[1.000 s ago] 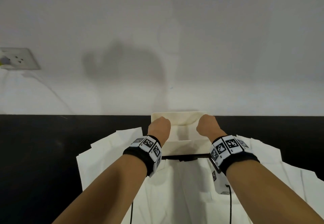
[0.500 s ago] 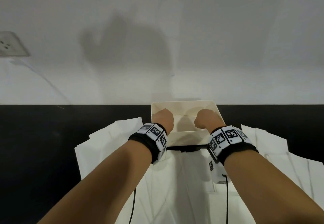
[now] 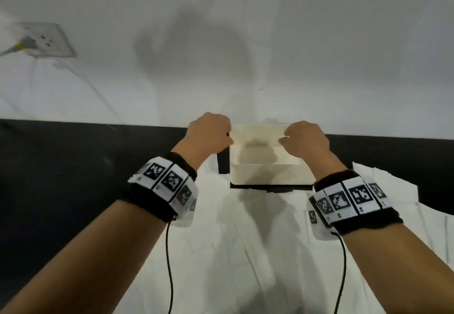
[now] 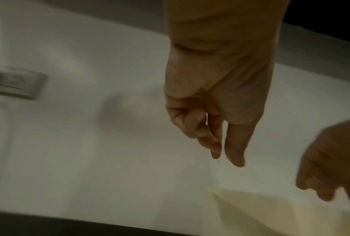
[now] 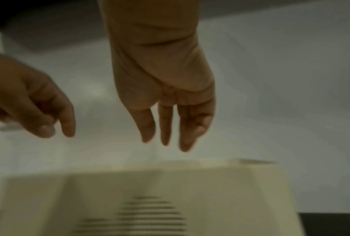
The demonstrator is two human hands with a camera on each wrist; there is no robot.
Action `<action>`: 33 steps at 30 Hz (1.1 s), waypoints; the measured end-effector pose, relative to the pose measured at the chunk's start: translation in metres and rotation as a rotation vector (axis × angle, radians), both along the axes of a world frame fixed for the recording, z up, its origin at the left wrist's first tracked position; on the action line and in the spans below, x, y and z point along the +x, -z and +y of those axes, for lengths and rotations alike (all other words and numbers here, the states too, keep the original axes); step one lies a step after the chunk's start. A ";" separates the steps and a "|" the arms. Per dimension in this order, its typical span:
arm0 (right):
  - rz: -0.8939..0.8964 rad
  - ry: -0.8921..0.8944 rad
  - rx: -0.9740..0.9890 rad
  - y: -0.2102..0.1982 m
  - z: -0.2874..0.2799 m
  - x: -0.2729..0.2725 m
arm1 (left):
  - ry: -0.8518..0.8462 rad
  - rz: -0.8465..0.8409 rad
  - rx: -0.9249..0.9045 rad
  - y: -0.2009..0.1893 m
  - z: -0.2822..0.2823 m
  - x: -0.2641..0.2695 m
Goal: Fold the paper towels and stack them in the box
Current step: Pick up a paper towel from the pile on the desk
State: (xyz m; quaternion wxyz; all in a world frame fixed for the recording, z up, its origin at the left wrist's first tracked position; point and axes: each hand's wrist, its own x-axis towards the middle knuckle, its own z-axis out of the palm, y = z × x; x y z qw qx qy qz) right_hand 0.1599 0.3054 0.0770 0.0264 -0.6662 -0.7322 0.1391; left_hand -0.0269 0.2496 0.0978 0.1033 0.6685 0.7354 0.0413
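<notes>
- Now, the box [image 3: 266, 173]: cream, open-topped, at the far edge of the dark surface [image 3: 73, 178] against the white wall [image 3: 319, 55]. Inside looks pale; whether a folded towel already lies in it I cannot tell, the right wrist view being blurred.
- Paper towels [image 3: 233, 252]: unfolded white sheets spread flat on the surface, overlapping, from just before the box toward the person.
- Left hand [image 3: 208, 133]: above the box's left far corner, grip relaxed, fingers loosely hanging, holding nothing in the left wrist view.
- Right hand [image 3: 304, 138]: above the right far corner, fingers nearly straight and slack, empty.
- Step, as I judge it: between towels, hands free over the box.
- Next move calls for bringing both hands to the near sheets, pinching one sheet's edge, and folding it flat before stacking.
</notes>
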 end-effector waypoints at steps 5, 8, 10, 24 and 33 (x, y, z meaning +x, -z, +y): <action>0.263 -0.184 -0.134 0.001 -0.078 -0.027 | -0.247 -0.316 -0.058 -0.002 -0.081 -0.050; 0.274 -0.317 -0.321 0.024 -0.127 -0.043 | -0.378 -0.396 -0.157 0.017 -0.131 -0.062; 0.318 -0.326 -0.437 0.043 -0.152 -0.049 | -0.444 -0.428 -0.235 0.036 -0.159 -0.066; 0.358 -0.140 -0.579 0.081 -0.209 -0.066 | -0.806 -0.392 -0.368 0.118 -0.273 -0.082; 0.400 -0.122 -0.567 0.086 -0.215 -0.086 | -0.790 -0.781 -0.160 0.114 -0.281 -0.073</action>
